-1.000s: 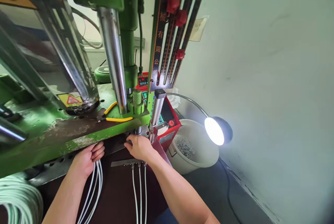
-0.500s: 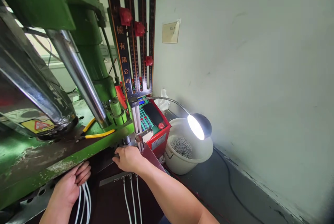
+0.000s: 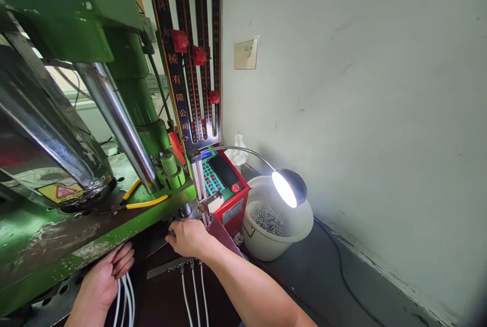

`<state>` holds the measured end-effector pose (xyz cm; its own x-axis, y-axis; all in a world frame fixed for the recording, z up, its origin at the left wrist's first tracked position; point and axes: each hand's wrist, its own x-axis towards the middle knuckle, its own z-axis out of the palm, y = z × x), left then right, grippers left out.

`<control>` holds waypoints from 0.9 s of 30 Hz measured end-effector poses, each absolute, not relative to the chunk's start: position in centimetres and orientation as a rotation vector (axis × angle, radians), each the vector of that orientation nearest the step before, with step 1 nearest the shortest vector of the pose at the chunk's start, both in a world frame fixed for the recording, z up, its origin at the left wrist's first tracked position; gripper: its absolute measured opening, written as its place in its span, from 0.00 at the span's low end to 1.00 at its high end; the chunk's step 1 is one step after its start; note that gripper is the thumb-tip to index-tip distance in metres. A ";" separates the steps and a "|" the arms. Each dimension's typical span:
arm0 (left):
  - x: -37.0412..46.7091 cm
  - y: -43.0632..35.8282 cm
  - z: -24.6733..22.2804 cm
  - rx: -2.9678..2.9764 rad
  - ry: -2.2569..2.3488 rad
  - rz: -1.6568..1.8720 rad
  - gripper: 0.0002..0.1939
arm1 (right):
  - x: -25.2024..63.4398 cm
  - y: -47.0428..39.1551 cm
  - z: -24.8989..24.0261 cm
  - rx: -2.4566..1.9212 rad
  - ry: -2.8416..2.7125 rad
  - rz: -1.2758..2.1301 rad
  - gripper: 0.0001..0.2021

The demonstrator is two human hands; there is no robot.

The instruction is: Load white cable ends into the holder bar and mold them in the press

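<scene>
My left hand (image 3: 108, 273) is closed around a looped bundle of light grey cables (image 3: 129, 296), close under the front edge of the green machine (image 3: 125, 230). Farther right, my right hand (image 3: 186, 237) reaches in beneath that edge with bent fingers on a dark metal part; what the fingertips hold, if anything, is hidden. Below it lies a flat metal strip (image 3: 162, 270) on the dark surface, with several cable ends seated along it and their grey cables (image 3: 195, 291) hanging toward me.
Yellow-handled pliers (image 3: 146, 204) rest on the machine bed. A red control box (image 3: 233, 215) with a green keypad stands beyond my right hand. A lit gooseneck lamp (image 3: 289, 188) hangs over a white bucket (image 3: 262, 251) of small metal-looking scraps. A wall rises on the right.
The whole view has shifted slightly, so the machine and lamp sit a little lower in the picture. Both hands keep nearly the same pose and place.
</scene>
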<state>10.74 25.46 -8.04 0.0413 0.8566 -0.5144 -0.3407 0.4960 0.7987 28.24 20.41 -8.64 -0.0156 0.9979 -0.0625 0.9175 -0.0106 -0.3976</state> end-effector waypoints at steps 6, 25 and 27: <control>10.8 25.3 -8.1 0.532 1.194 1.018 0.12 | 28.1 20.3 -8.8 -2.037 -2.006 0.479 0.16; 9.5 25.6 -10.8 0.451 0.805 0.962 0.04 | 27.7 21.2 -8.0 -1.937 -1.948 0.402 0.13; 9.4 25.8 -11.4 0.441 0.760 0.962 0.04 | 27.0 22.9 -7.7 -1.929 -1.946 0.377 0.13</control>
